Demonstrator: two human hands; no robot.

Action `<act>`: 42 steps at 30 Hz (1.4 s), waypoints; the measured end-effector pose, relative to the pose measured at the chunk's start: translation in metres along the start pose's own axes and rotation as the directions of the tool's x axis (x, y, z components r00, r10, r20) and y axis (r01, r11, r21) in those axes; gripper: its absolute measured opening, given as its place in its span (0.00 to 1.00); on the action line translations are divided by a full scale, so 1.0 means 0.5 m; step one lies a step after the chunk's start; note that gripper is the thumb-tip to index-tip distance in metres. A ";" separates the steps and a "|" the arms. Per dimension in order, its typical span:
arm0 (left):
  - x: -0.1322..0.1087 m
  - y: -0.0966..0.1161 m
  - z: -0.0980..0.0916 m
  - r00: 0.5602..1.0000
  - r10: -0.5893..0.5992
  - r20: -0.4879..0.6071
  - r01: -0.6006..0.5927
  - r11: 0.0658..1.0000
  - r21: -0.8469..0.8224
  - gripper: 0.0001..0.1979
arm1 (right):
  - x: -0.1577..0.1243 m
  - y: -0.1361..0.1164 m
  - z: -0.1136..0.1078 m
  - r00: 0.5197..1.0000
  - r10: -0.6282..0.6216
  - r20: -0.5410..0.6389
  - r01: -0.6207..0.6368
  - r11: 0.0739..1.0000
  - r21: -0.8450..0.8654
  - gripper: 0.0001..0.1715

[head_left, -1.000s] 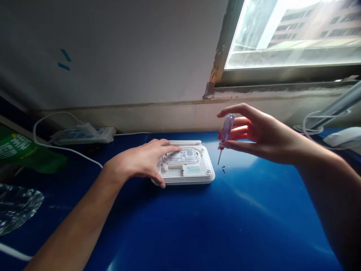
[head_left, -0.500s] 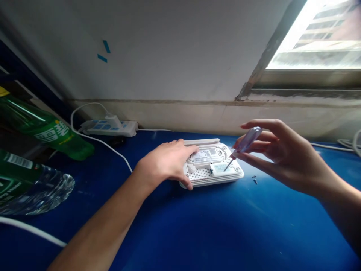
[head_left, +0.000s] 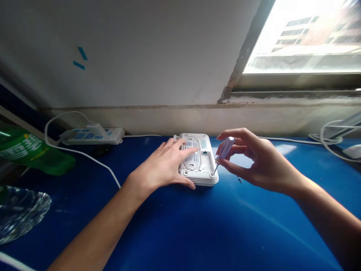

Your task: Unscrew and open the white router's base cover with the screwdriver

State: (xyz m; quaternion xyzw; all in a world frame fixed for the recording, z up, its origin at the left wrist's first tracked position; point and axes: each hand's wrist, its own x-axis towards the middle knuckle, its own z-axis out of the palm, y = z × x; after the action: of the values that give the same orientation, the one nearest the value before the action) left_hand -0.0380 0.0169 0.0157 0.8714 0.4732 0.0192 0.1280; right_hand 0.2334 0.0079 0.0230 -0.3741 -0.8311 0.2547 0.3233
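A white router (head_left: 208,162) lies underside up on the blue table, showing vent holes, a label and round corner recesses. My left hand (head_left: 166,162) holds it from the left, fingers spread across the label side and thumb by the near edge. In my right hand (head_left: 248,154) is a screwdriver with a clear purplish handle (head_left: 226,147), pinched between thumb and fingers. Its thin shaft slants down to the router's near right corner, at or beside the recess there; contact is unclear. A small dark screw (head_left: 239,180) lies on the table below my right hand.
At the left are a green bottle (head_left: 36,154) and a clear bottle base (head_left: 25,212). A white power strip (head_left: 113,136) with a plugged-in cable sits along the wall (head_left: 169,118). More white cable (head_left: 324,137) coils at the right, below the window (head_left: 304,41).
The router has turned on the table, so a different corner is now near my right hand. The screwdriver tip has moved from the pale label panel to that corner. The view has shifted right.
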 end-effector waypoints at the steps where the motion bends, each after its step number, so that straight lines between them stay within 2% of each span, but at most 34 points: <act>1: 0.002 -0.001 0.006 1.000 -0.006 0.028 0.006 1.000 -0.018 0.56 | 0.000 0.002 -0.002 1.000 -0.003 0.005 0.003 1.000 -0.001 0.26; 5: 0.010 0.001 0.026 0.994 -0.025 0.110 0.032 0.998 -0.061 0.53 | -0.002 0.008 -0.003 0.998 0.025 0.062 -0.020 0.998 -0.067 0.21; 10: 0.019 0.012 0.028 0.986 -0.078 0.144 0.083 0.996 -0.032 0.52 | -0.005 -0.007 0.007 0.987 0.007 0.159 0.046 0.945 -0.325 0.08; 12: 0.020 0.017 0.025 0.987 -0.079 0.143 0.081 0.997 -0.012 0.52 | -0.003 -0.025 0.011 0.985 -0.001 0.175 0.088 0.866 -0.492 0.10; 14: 0.019 0.021 0.023 0.986 -0.075 0.148 0.077 0.997 -0.007 0.52 | 0.002 -0.046 0.016 0.986 -0.004 0.166 0.112 0.754 -0.648 0.17; 17: 0.017 0.023 0.022 0.985 -0.084 0.148 0.086 0.996 -0.007 0.52 | 0.012 -0.073 0.024 0.989 0.018 0.146 0.099 0.651 -0.752 0.27; 19: 0.017 0.023 0.024 0.985 -0.092 0.148 0.094 0.996 -0.008 0.52 | 0.018 -0.079 0.029 0.985 0.057 0.164 0.086 0.661 -0.745 0.25; 22: 0.018 0.022 0.024 0.984 -0.087 0.153 0.090 0.996 -0.017 0.52 | 0.019 -0.070 0.031 0.972 0.049 0.229 0.119 0.738 -0.665 0.10; 23: 0.018 0.023 0.024 0.985 -0.083 0.153 0.087 0.996 -0.018 0.52 | 0.018 -0.064 0.030 0.969 0.024 0.246 0.143 0.761 -0.633 0.08; 28: 0.017 0.023 0.022 0.987 -0.069 0.143 0.072 0.997 -0.019 0.52 | 0.009 -0.054 0.023 0.961 -0.034 0.276 0.183 0.826 -0.533 0.16; 32: 0.018 0.020 0.025 0.988 -0.079 0.133 0.083 0.996 -0.029 0.52 | 0.017 -0.067 0.034 0.980 0.049 0.192 0.075 0.806 -0.587 0.09; 33: 0.018 0.020 0.026 0.988 -0.078 0.130 0.083 0.996 -0.032 0.53 | 0.019 -0.068 0.038 0.982 0.066 0.175 0.054 0.797 -0.602 0.10; 36: 0.020 0.018 0.027 0.989 -0.080 0.128 0.086 0.995 -0.041 0.53 | 0.023 -0.058 0.045 0.982 0.036 0.186 0.078 0.818 -0.570 0.12; 37: 0.020 0.018 0.027 0.988 -0.081 0.130 0.087 0.995 -0.044 0.54 | 0.022 -0.053 0.045 0.980 0.005 0.199 0.105 0.837 -0.537 0.14; 40: 0.019 0.017 0.025 0.988 -0.068 0.135 0.076 0.995 -0.057 0.52 | 0.017 -0.040 0.041 0.969 -0.081 0.233 0.178 0.884 -0.432 0.38; 42: 0.017 0.015 0.024 0.990 -0.056 0.133 0.066 0.995 -0.071 0.50 | 0.014 -0.038 0.036 0.960 -0.087 0.265 0.188 0.905 -0.382 0.48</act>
State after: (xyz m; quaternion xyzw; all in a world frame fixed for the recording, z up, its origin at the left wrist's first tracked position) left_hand -0.0253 0.0176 0.0053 0.8504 0.4892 -0.0240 0.1920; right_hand 0.2080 -0.0012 0.0261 -0.3390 -0.9231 0.0977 0.1528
